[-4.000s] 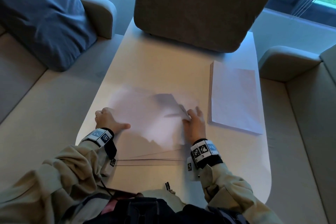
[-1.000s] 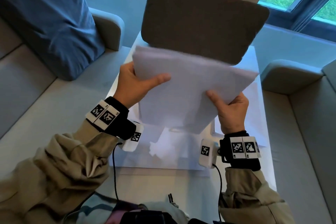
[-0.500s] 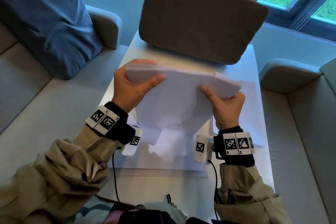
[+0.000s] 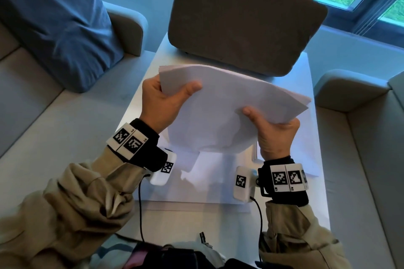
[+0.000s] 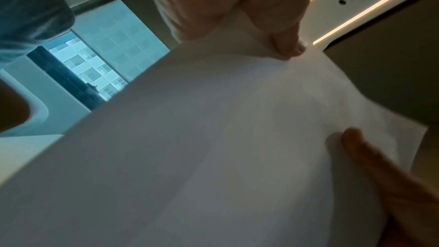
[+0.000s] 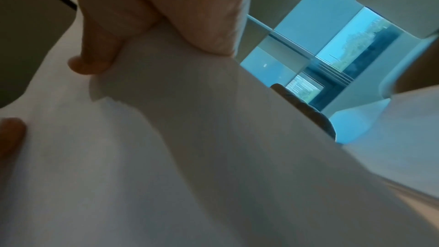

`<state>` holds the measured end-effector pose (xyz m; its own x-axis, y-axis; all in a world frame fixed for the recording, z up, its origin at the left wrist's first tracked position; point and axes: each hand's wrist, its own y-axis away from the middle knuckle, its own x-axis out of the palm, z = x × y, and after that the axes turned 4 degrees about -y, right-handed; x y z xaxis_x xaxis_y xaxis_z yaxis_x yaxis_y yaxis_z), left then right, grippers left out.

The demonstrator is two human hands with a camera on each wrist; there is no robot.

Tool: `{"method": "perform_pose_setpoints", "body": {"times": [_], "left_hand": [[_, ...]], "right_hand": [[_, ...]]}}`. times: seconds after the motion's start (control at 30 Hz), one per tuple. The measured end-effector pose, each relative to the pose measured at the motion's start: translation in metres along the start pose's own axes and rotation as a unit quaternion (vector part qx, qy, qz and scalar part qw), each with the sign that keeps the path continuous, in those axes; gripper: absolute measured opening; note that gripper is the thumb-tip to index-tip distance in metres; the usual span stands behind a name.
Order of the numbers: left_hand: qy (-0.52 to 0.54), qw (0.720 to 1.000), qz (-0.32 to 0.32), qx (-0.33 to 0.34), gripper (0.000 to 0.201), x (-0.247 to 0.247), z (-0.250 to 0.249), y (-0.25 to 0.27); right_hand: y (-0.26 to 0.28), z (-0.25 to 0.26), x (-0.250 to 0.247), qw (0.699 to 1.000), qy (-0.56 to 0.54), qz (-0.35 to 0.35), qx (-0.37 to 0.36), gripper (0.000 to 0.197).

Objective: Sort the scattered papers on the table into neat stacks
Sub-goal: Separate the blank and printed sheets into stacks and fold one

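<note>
While I look down from the head view, my left hand (image 4: 162, 102) grips the near-left corner of a bundle of white papers (image 4: 229, 113), thumb on top and fingers curled round the edge, and my right hand (image 4: 274, 132) pinches the bundle's near-right side, thumb on top, fingers under. I hold the bundle clear above the white table (image 4: 284, 214), tilted, its middle bowed and its lower edge sagging between my hands. Under the bundle, loose sheets (image 4: 203, 183) lie flat on the table, and just to the right of them a squared stack (image 4: 310, 164) peeks out past my right wrist. Beyond the bundle, at the table's far end, stands a grey cushion (image 4: 244, 26); a blue pillow (image 4: 54, 22) leans on the sofa to the table's left. Now the left wrist view: the papers (image 5: 202, 157) fill nearly the whole picture from below, my left hand (image 5: 237, 10) closed on their edge at the top, and a thumb from the other hand (image 5: 370, 159) pressing the sheet at lower right. Over to the right wrist view, blurred: my right hand (image 6: 154, 16) is clamped on the papers' (image 6: 190, 157) upper edge, thumb tip down on the sheet, window behind.
</note>
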<state>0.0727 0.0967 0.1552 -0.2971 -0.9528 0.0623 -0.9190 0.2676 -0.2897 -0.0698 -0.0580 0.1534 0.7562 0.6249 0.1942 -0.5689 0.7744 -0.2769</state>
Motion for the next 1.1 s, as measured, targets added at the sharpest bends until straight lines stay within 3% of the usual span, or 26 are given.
{"method": "perform_pose_setpoints", "body": {"times": [0.1,0.23,0.33,0.53,0.63,0.73,0.93,1.1], "left_hand": [[-0.031,0.999,-0.011,-0.024,0.019,0.000,0.015,0.007],[-0.083,0.989,0.026,-0.118,0.023,-0.003,0.042,0.024],[-0.096,0.984,0.038,-0.148,0.022,-0.004,0.050,0.035],[-0.065,0.996,-0.040,-0.051,0.023,0.005,0.019,0.022],[-0.051,0.998,-0.025,-0.005,0.012,0.007,0.000,0.013],[-0.048,0.999,-0.001,0.000,0.016,0.008,-0.008,0.011],[-0.099,0.992,0.034,-0.073,0.022,0.005,0.028,0.021],[-0.110,0.968,0.105,-0.198,0.022,-0.005,0.080,0.043]], "right_hand": [[0.006,-0.017,-0.003,0.999,0.033,0.005,0.033,0.028],[0.020,-0.046,-0.015,0.985,0.118,0.033,0.121,0.029],[0.032,-0.058,-0.020,0.980,0.122,0.032,0.152,0.027],[0.019,-0.027,-0.008,0.995,0.076,-0.007,0.059,0.036],[0.011,-0.013,0.000,0.997,0.061,-0.037,0.007,0.039],[0.009,-0.005,0.003,0.998,0.031,-0.054,-0.017,0.036],[0.011,-0.013,-0.002,0.998,0.021,-0.057,-0.009,0.030],[0.021,-0.055,-0.016,0.990,0.089,-0.040,0.099,0.026]]}}
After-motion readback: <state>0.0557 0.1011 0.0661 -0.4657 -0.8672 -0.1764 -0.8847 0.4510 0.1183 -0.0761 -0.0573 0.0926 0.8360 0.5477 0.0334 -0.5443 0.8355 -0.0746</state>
